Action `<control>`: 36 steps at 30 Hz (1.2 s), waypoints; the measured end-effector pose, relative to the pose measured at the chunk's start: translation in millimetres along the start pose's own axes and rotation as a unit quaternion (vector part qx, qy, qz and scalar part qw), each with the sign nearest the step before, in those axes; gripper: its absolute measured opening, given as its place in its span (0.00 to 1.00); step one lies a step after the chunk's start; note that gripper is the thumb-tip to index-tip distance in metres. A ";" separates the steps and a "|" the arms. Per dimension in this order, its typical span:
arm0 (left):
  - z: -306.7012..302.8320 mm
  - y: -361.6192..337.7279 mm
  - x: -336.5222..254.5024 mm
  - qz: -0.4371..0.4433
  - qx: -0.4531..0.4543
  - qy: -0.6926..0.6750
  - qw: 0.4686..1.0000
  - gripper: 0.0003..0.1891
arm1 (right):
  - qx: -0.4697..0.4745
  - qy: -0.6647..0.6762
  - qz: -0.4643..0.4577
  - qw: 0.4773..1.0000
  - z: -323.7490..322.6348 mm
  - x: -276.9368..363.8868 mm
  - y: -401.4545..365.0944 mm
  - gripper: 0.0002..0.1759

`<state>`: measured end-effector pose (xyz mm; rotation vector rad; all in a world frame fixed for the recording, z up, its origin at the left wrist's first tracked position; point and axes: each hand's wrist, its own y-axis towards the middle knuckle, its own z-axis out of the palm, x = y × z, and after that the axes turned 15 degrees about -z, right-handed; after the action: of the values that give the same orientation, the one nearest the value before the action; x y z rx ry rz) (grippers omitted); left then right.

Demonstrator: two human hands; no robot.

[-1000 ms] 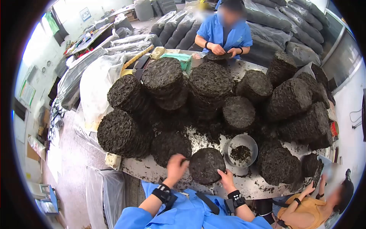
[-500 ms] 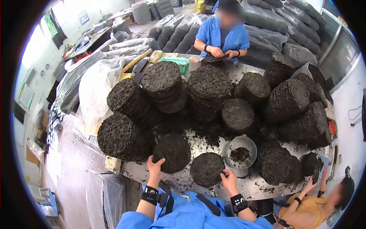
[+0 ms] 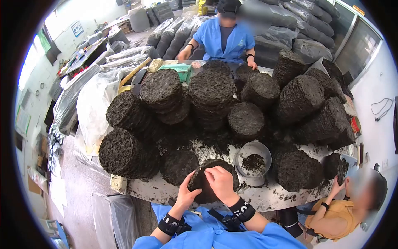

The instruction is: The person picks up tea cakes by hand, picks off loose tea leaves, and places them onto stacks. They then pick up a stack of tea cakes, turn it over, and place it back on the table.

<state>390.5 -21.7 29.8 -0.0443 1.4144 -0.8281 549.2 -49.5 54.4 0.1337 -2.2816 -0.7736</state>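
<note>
A dark, rough round sheet [image 3: 207, 191] is at the table's near edge, tilted up toward me. My left hand [image 3: 187, 194] grips its left rim, thumb on the face and fingers along the edge. Over its upper face, my right hand [image 3: 219, 182] has its fingers pinched together; whatever they hold, if anything, is too small to make out. Another dark disc [image 3: 179, 167] lies just left of the held sheet. To the right stands a round pale container [image 3: 253, 159] with dark crumbs inside.
Tall stacks of dark discs [image 3: 212, 89] fill the table's middle, with a leaning stack [image 3: 124, 153] at left. A co-worker in blue [image 3: 226, 39] stands across the table. Another person in yellow [image 3: 336, 216] works at right, beside a dark stack [image 3: 296, 170].
My left hand has moved right from the left disc to the nearer sheet, which is now raised. My right hand has shifted left over it. The co-worker across has spread both hands apart.
</note>
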 end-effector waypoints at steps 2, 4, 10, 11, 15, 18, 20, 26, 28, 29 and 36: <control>3.1 0.1 2.0 -0.007 0.015 0.010 1.000 0.36 | 0.021 0.005 0.036 0.999 -1.8 -5.4 -3.0 0.05; 6.2 0.1 2.3 -0.005 0.020 0.035 0.999 0.36 | 0.037 0.006 0.070 0.997 -9.7 -13.1 -5.3 0.06; 6.7 5.7 3.7 -0.024 0.035 0.029 0.999 0.36 | 0.032 -0.040 0.225 0.973 -57.8 -93.7 -50.8 0.08; 7.3 5.2 3.4 -0.033 0.038 0.035 0.998 0.36 | 0.033 -0.148 0.211 0.966 -62.0 -104.0 -58.9 0.09; 16.9 4.7 -3.9 -0.023 0.032 0.137 0.990 0.35 | -0.007 0.014 0.061 0.998 -74.3 -56.4 -31.0 0.17; 17.3 8.0 -0.4 -0.005 0.048 0.174 0.984 0.35 | 0.039 0.021 -0.119 0.992 -67.6 -26.6 -4.2 0.14; 17.7 5.5 -5.6 -0.006 0.044 0.200 0.979 0.34 | 0.049 0.048 -0.121 0.990 -61.0 -36.7 -6.3 0.13; 16.4 2.2 -13.2 -0.023 0.062 0.186 0.980 0.34 | -0.008 0.228 0.016 0.973 -64.3 -51.5 -18.1 0.06; 15.9 4.7 -8.2 -0.025 0.060 0.167 0.984 0.35 | -0.117 0.347 0.222 0.904 -64.3 -75.7 -37.5 0.06; 14.6 6.0 -6.7 -0.027 0.059 0.153 0.986 0.35 | -0.156 0.284 0.231 0.917 -68.9 -88.8 -42.1 0.06; -32.1 22.8 0.5 -0.072 -0.055 -0.140 0.986 0.31 | -0.007 -0.215 0.170 0.962 -94.3 -138.0 -91.1 0.18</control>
<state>373.3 8.6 11.6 -0.3392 1.1984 -0.8261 702.5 -128.1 -26.3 -0.4676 -2.6030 -0.6826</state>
